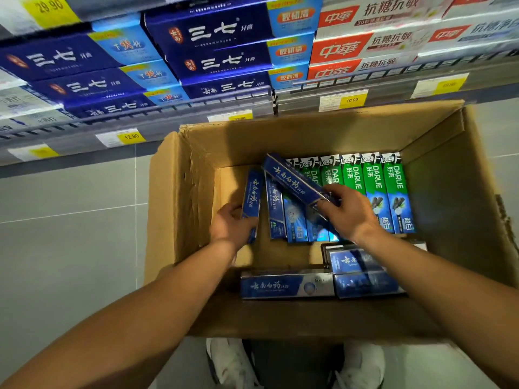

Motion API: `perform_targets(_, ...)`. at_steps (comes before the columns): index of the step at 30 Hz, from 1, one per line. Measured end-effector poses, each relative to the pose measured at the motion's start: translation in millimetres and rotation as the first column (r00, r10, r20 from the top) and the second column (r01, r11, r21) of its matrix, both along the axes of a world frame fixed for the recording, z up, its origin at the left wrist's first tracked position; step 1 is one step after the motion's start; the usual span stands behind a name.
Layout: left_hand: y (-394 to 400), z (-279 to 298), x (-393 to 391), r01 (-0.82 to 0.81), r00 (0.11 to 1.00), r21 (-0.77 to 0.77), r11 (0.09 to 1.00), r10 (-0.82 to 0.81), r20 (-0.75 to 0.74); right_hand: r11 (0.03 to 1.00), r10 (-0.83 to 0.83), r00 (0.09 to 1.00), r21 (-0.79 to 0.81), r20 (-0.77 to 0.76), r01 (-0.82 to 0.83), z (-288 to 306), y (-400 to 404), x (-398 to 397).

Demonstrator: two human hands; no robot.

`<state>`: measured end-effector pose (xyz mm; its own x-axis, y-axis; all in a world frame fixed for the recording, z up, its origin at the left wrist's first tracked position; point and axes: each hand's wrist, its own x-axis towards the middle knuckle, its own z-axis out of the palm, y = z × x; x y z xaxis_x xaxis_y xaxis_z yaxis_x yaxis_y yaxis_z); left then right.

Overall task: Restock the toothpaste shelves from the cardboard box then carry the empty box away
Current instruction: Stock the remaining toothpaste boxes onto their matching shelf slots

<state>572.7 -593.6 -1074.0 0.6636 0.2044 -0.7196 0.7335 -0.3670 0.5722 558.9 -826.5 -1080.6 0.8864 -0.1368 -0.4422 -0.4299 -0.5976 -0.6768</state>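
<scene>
Cardboard box (pixel 179 192) open for restocking: left hand (pixel 231 223) grips one blue toothpaste carton (pixel 252 196), right hand (pixel 346 211) lifts another carton (pixel 295 182) by its near end.

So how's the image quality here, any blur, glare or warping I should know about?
Head view: wide-angle warp bends the shelf rails; glare washes the upper-left shelf packs; frame edges are soft; shadow darkens the cardboard box near wall; both hands and the green Darlie packs stay fairly sharp.
</scene>
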Motion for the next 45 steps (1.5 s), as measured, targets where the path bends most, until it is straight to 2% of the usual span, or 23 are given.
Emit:
perform_targets(5,9.0,104.3,-11.8,-0.14,0.988,-0.047,0.989,0.136,-0.077,0.993,-0.117,0.993,0.002,0.012,0.117,97.7,8.7,-26.4)
perform_targets(7,14.4,156.8,-17.2,-0.162,0.985,-0.073,0.984,0.156,-0.079,0.992,-0.121,0.992,-0.034,0.019,0.122,147.7,10.8,-38.2)
perform_targets(10,24.7,246.9,-26.1,-0.208,0.977,-0.09,0.974,0.203,-0.064,0.987,-0.162,0.987,-0.008,0.011,0.162,230.3,16.0,-53.0)
perform_targets(13,40.3,344.9,-31.1,-0.292,0.954,-0.215,0.932,0.268,-0.135,0.981,-0.192,0.981,-0.028,-0.017,0.191,321.1,25.2,-64.7)
perform_targets(17,70.6,466.9,-37.0,-0.333,0.937,-0.38,0.863,0.258,-0.235,0.968,-0.249,0.968,0.026,-0.009,0.25,430.3,40.0,-73.1)
perform_targets(20,84.8,543.3,-44.5,-0.243,0.969,-0.456,0.856,0.191,-0.158,0.961,-0.275,0.96,0.032,0.047,0.273,500.9,51.3,-73.1)
perform_targets(23,96.2,606.2,-52.6,-0.142,0.988,-0.438,0.888,0.152,-0.014,0.966,-0.256,0.96,0.056,0.115,0.251,563.8,65.6,-70.3)
perform_targets(26,105.6,649.3,-63.2,-0.128,0.98,-0.406,0.905,0.178,0.087,0.961,-0.276,0.944,0.072,0.183,0.267,613.2,70.8,-66.7)
perform_targets(29,111.6,681.9,-80.4,-0.174,0.96,-0.465,0.868,0.255,0.115,0.958,-0.285,0.932,0.088,0.222,0.272,654.0,70.3,-70.5)
perform_targets(30,112.6,693.8,-86.8,-0.203,0.951,-0.511,0.835,0.293,0.101,0.958,-0.285,0.929,0.094,0.234,0.271,666.9,69.6,-72.1)
perform_targets(32,116.3,713.9,-102.5,-0.278,0.924,-0.65,0.707,0.382,0.021,0.96,-0.281,0.921,0.088,0.269,0.267,690.7,68.8,-78.0)
perform_targets(33,117.6,722.6,-112.0,-0.293,0.92,-0.713,0.637,0.39,-0.029,0.96,-0.28,0.917,0.086,0.284,0.267,700.6,68.0,-81.8)
perform_targets(34,118.5,729.7,-121.4,-0.277,0.931,-0.748,0.604,0.361,-0.052,0.959,-0.282,0.915,0.082,0.288,0.27,708.5,67.5,-85.1)
perform_targets(37,113.5,749.5,-149.3,-0.122,0.976,-0.742,0.66,0.217,0.033,0.966,-0.26,0.918,0.082,0.298,0.247,730.1,68.7,-95.6)
perform_targets(40,102.1,766.8,-164.3,-0.116,0.963,-0.774,0.622,0.262,0.066,0.976,-0.215,0.921,0.094,0.326,0.195,756.4,74.5,-106.2)
perform_targets(45,99.5,800.6,-167.6,-0.005,0.935,-0.607,0.794,0.219,0.278,0.986,-0.143,0.894,0.144,0.424,0.089,802.7,78.5,-111.2)
